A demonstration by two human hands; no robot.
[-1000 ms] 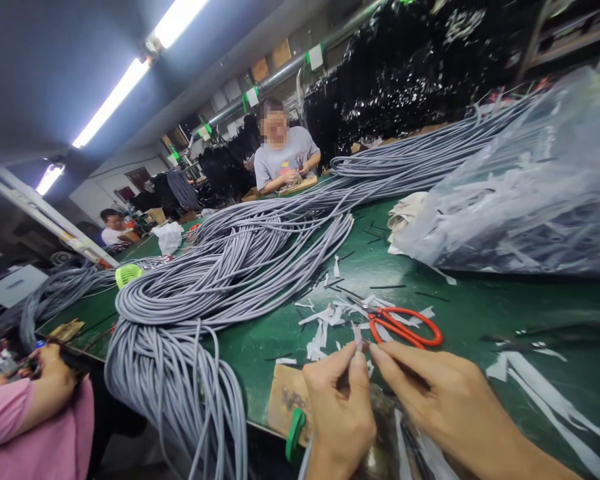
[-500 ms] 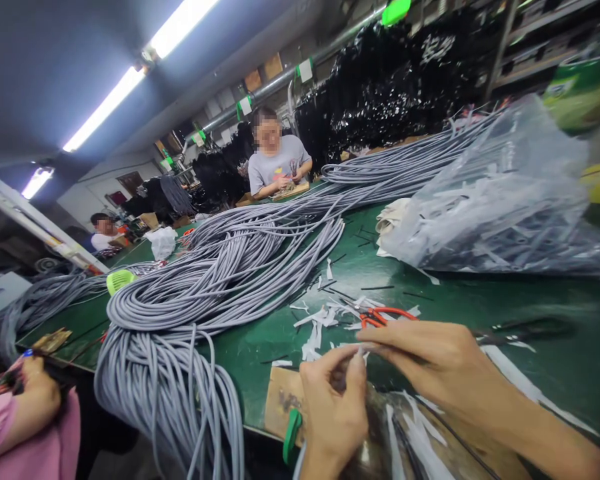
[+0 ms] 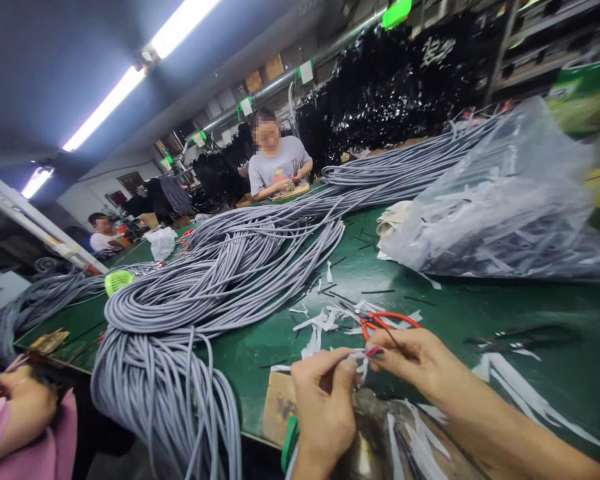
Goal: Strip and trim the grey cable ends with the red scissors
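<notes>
My left hand and my right hand meet low in the middle, over the near edge of the green table. Both pinch the stripped end of a grey cable, where thin coloured wires and a white strip show between the fingertips. The cable's length runs down under my left wrist. Red-handled scissors lie on the table just beyond my right hand, among white strip scraps.
A large pile of grey cables crosses the table on the left and hangs over its edge. A clear plastic bag of scraps lies at right. A wooden board sits under my hands. A pink-sleeved arm works at lower left; two other people sit farther back.
My hands have shifted slightly left and down while keeping their pinch on the cable end. The view has tilted a little; the scissors show more fully again.
</notes>
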